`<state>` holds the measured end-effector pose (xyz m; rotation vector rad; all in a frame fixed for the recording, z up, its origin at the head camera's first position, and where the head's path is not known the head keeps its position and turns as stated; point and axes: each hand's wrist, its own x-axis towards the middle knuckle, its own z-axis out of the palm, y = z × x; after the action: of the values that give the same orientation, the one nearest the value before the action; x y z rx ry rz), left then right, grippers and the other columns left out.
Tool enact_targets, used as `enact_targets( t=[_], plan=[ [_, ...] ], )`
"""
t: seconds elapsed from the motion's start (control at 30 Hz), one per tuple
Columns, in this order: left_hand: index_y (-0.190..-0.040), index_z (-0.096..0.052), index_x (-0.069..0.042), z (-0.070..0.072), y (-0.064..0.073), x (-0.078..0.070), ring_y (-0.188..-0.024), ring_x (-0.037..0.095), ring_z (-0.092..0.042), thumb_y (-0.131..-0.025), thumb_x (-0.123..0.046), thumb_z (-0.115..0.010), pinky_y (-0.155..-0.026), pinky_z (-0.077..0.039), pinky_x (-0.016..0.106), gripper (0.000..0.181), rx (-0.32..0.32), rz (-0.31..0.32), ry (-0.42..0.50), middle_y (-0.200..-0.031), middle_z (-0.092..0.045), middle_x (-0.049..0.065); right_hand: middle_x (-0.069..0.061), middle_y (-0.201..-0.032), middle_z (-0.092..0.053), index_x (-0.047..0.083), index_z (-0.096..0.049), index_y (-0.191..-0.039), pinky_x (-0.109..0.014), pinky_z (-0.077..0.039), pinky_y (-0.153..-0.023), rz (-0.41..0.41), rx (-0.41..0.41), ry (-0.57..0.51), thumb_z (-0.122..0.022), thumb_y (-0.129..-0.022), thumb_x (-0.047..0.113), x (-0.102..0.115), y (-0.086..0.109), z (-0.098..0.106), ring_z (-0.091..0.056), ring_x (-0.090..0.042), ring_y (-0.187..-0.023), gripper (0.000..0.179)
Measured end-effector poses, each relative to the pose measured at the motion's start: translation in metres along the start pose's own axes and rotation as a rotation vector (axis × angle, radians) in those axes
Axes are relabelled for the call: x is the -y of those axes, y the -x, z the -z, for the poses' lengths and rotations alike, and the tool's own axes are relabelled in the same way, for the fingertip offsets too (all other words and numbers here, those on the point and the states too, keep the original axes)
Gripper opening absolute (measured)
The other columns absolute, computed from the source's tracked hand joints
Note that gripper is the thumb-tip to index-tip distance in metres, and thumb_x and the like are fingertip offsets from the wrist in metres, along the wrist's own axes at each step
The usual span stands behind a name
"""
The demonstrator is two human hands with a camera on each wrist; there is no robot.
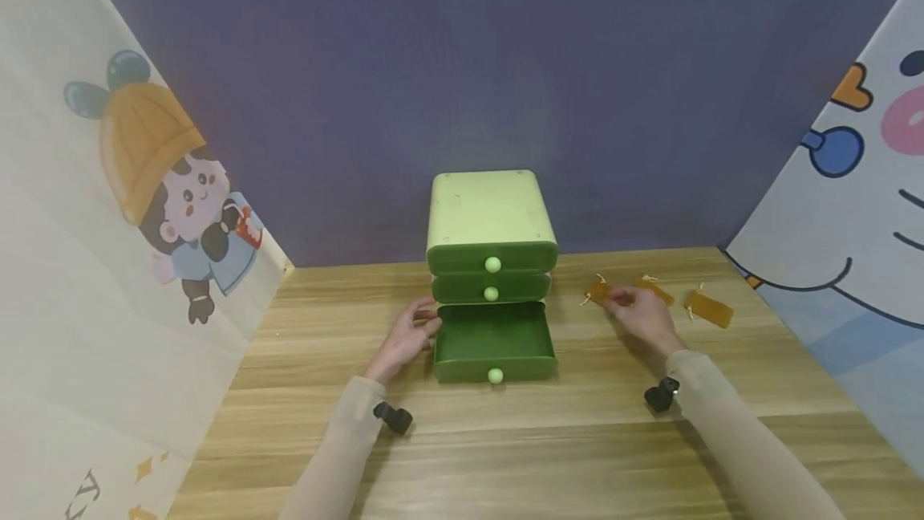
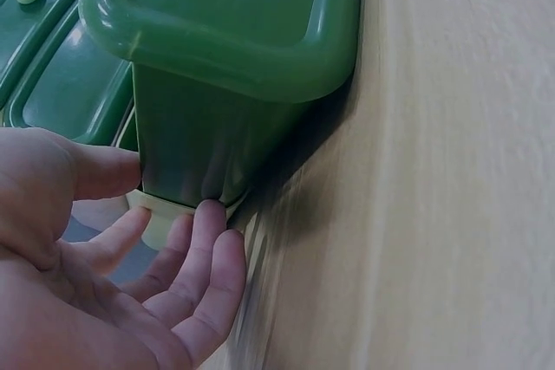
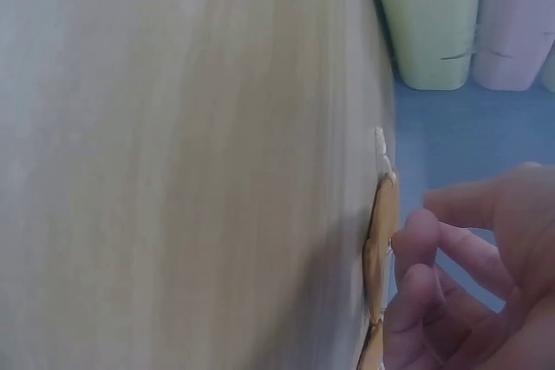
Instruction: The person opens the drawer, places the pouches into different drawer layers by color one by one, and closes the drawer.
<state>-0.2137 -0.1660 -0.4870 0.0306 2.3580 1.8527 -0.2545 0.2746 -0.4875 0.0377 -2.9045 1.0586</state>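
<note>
A small green drawer cabinet stands against the back wall, its bottom drawer pulled out and holding nothing. My left hand is at the cabinet's left side; in the left wrist view its loosely bent fingers touch the cabinet's edge beside the drawer. Right of the cabinet lie three flat orange-brown tags with pale strings: a left tag, a middle tag and a right tag. My right hand is over the left tag, fingertips close to it, with nothing visibly gripped.
The two upper drawers are closed, with round pale knobs. A dark wall rises behind the wood-grain table. Panels with cartoon prints border the left and right sides.
</note>
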Motion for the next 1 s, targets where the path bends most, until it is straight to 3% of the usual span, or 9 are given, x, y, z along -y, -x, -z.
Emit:
enact_targets(
  t=[0.43,0.57,0.77,1.0],
  plan=[
    [-0.159,-0.043,-0.004,0.001,-0.003,0.002,-0.119,0.037,-0.065,-0.106,-0.009,-0.061,-0.08,-0.059,0.031,0.056,0.002,0.009,-0.004,-0.148,-0.054,0.029,-0.023,-0.124,-0.076,0.003,-0.074,-0.126,-0.056,-0.054,-0.092,-0.014,-0.017,0.037,-0.065,-0.103,0.027,-0.011,-0.009,-0.001,-0.07,-0.043,-0.111,0.034],
    [-0.159,-0.044,-0.005,0.001,-0.004,0.003,-0.122,0.038,-0.065,-0.106,-0.01,-0.062,-0.082,-0.06,0.034,0.057,0.008,0.01,-0.008,-0.149,-0.054,0.028,-0.024,-0.121,-0.076,0.0,-0.074,-0.125,-0.055,-0.054,-0.09,-0.03,0.003,0.065,-0.067,-0.103,0.026,-0.019,-0.01,-0.001,-0.07,-0.043,-0.109,0.035],
    [-0.158,-0.045,-0.005,0.0,-0.004,0.006,-0.121,0.037,-0.065,-0.105,-0.01,-0.063,-0.081,-0.06,0.035,0.056,0.003,0.005,-0.004,-0.148,-0.055,0.028,-0.028,-0.125,-0.073,-0.004,-0.073,-0.127,-0.06,-0.055,-0.097,-0.025,0.056,0.07,-0.066,-0.103,0.024,-0.018,-0.01,-0.001,-0.068,-0.047,-0.115,0.038],
    [-0.158,-0.044,-0.005,0.0,-0.003,0.005,-0.12,0.037,-0.065,-0.106,-0.009,-0.062,-0.085,-0.062,0.037,0.055,0.001,0.015,0.003,-0.148,-0.054,0.028,-0.026,-0.121,-0.075,-0.002,-0.074,-0.125,-0.059,-0.055,-0.095,-0.031,0.065,0.093,-0.066,-0.103,0.026,-0.017,-0.011,-0.002,-0.069,-0.046,-0.113,0.037]
  ],
)
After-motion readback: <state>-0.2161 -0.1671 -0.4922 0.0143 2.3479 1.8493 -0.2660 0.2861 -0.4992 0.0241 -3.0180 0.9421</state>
